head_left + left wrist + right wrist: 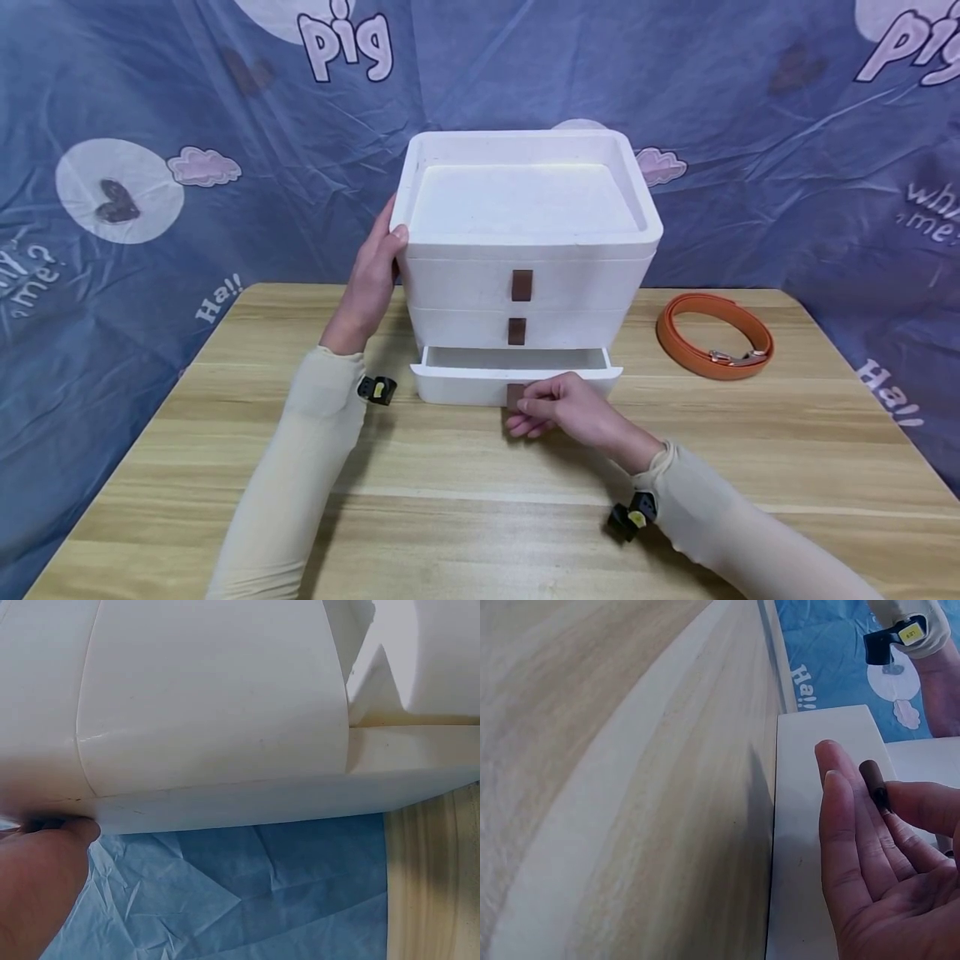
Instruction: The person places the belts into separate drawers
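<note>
A white drawer unit [525, 287] with brown pull tabs stands on the table, a shallow open tray forming its top. Its bottom drawer [457, 389] is pulled partway out, and the part of its inside that shows looks bare. My left hand [371, 279] grips the unit's upper left corner, thumb at the front edge and fingers along the side. In the left wrist view only part of that hand [41, 881] shows against the white wall. My right hand [573, 408] pinches the bottom drawer's brown pull tab [871, 775] between thumb and fingers.
A coiled orange strap [678, 354] with a metal clasp lies on the wooden table [465, 517], right of the unit. Behind the table hangs a blue printed cloth [480, 75]. The upper two drawers are closed.
</note>
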Demonstrator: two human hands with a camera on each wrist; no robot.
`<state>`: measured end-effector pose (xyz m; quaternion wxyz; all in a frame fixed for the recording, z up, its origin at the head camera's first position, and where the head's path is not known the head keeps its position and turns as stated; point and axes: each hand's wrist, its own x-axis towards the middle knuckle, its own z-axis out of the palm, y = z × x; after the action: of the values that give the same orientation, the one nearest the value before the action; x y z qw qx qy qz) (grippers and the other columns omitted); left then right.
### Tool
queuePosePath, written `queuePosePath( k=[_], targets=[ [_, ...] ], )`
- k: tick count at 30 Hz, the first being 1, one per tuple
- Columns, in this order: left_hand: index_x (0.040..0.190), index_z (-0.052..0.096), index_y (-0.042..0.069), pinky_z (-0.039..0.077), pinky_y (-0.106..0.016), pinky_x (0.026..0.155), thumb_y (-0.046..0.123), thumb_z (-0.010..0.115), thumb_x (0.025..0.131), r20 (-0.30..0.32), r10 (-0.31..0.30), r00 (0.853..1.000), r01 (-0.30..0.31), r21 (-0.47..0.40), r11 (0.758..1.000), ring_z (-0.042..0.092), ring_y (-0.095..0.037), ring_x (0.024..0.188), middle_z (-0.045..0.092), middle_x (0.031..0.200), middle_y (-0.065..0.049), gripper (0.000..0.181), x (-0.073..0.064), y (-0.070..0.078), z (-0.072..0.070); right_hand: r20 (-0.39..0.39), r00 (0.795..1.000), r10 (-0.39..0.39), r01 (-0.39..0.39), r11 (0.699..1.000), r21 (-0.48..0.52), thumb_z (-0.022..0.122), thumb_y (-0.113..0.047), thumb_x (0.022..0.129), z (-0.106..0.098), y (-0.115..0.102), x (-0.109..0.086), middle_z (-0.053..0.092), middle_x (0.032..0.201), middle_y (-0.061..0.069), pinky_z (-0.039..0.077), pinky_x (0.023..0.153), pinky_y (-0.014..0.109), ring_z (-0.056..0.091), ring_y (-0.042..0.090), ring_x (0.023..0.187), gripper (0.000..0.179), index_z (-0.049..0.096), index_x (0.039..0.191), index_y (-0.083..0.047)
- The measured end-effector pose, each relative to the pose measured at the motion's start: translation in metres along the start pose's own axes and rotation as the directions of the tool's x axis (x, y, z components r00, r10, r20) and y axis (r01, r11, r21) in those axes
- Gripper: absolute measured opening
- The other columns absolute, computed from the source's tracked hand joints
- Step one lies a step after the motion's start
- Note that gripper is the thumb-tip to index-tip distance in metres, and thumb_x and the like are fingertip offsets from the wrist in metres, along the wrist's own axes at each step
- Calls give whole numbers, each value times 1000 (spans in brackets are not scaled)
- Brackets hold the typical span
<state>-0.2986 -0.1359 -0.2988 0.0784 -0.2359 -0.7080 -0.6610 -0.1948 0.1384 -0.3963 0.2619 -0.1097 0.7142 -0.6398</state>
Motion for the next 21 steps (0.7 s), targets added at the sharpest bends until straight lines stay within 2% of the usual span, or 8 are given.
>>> queuePosePath(
  k=[21],
  targets=[
    [158, 20, 16, 31, -45, 103, 30, 34, 101, 4, 7, 1000, -7, -9, 1000, 39, -24, 129, 30, 155, -5, 60, 1, 0, 0, 14, 1000, 9, -9, 1000, 20, 55, -3, 97, 4, -1, -7, 70, 95, 26, 54, 79, 43, 70, 34, 88, 25, 61, 108, 18]
  ],
)
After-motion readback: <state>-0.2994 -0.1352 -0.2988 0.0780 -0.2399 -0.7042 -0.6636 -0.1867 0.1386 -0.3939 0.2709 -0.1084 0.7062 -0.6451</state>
